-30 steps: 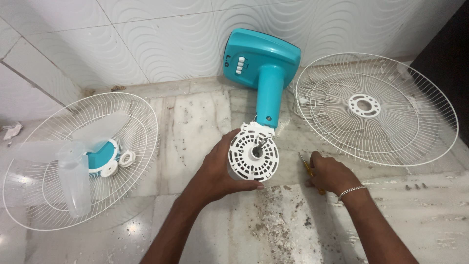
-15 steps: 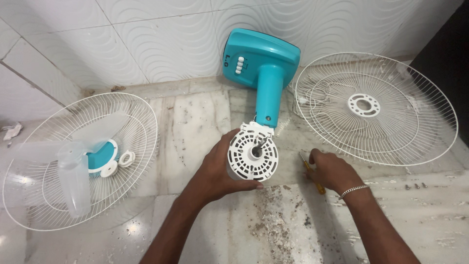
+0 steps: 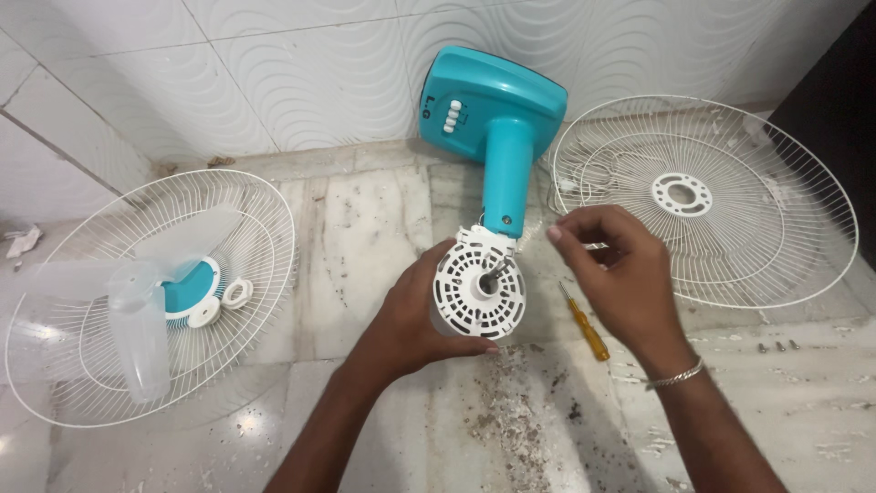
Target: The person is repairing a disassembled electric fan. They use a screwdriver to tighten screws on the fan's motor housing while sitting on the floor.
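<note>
a: where's the white motor housing (image 3: 476, 290)?

b: centre of the frame, lying on the marble floor (image 3: 365, 228), joined to the teal fan stand (image 3: 497, 137) that runs up to the tiled wall. a metal shaft sticks out of its middle.

a: and the left hand (image 3: 415, 319)?

b: wrapped around the housing's left side and underside, fingers curled against it, thumb along the lower rim.

a: the right hand (image 3: 625, 278)?

b: raised just right of the housing, fingertips drawn together near the top of it. whether they pinch anything, i cannot tell. a bracelet sits on that wrist.

a: what's beside it?

b: a yellow-handled screwdriver (image 3: 584, 321) on the floor, between the housing and the right hand. a white wire guard (image 3: 776, 228) lies at the upper right; another guard (image 3: 255, 228) at the left holds a clear fan blade (image 3: 137, 301). dark grit (image 3: 511, 411) is scattered at the lower centre.
</note>
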